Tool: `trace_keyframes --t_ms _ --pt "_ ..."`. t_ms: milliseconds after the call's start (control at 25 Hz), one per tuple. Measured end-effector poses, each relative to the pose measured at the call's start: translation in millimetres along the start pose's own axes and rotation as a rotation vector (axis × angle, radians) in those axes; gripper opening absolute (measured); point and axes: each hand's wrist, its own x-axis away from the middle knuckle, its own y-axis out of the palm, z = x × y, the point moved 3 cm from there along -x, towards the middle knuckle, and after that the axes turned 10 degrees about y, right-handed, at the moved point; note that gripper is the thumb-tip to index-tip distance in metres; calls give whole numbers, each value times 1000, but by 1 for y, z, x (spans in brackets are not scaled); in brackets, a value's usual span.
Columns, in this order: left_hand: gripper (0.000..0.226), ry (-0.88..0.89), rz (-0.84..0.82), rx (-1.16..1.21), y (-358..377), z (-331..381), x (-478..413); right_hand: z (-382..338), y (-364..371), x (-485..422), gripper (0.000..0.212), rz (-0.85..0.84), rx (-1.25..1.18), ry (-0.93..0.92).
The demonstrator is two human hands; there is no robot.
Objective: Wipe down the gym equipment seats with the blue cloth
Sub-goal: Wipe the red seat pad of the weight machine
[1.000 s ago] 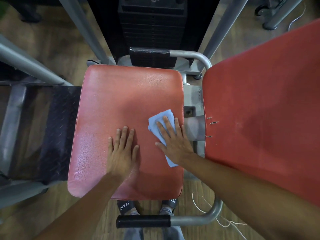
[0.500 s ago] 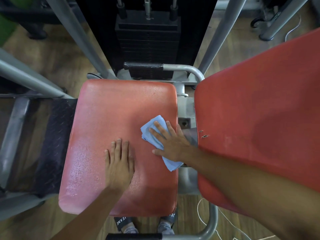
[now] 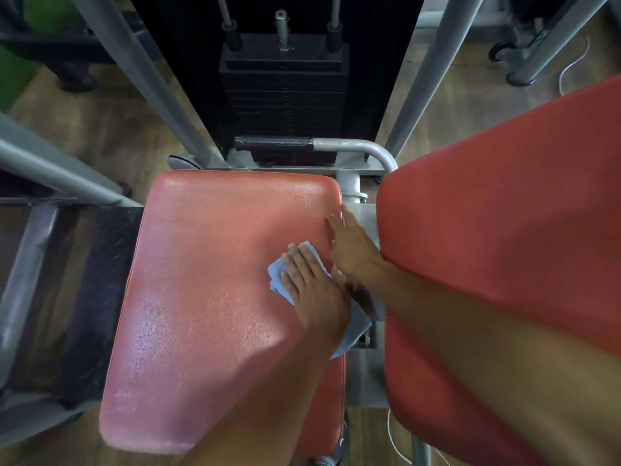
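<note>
From the head view, the blue cloth lies on the right part of the red seat, its near corner hanging over the seat's right edge. The left hand presses it flat, fingers straight. The right hand, also released and blurred, sits at the far right edge. An ungripped cloth could bunch, or slide into the gap beside the back pad.
</note>
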Motion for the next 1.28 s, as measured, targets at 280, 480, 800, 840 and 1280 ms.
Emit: trace_keyframes --t_ms 280,480,800,840,1280 --pt "59 518 2 -204 -8 -40 -63 5 22 -56 71 -79 167 -87" --pt "59 695 -1 -307 -21 -46 -110 5 17 -58 69 -153 104 -21" --pt "54 571 77 -257 -17 -48 -94 0 4 -48 73 -203 17 3" --pt "54 565 86 -267 -18 -46 -102 0 5 -49 75 -204 2 9" --pt "56 486 89 -246 -13 -36 -140 -5 11 -45 61 -176 -43 64"
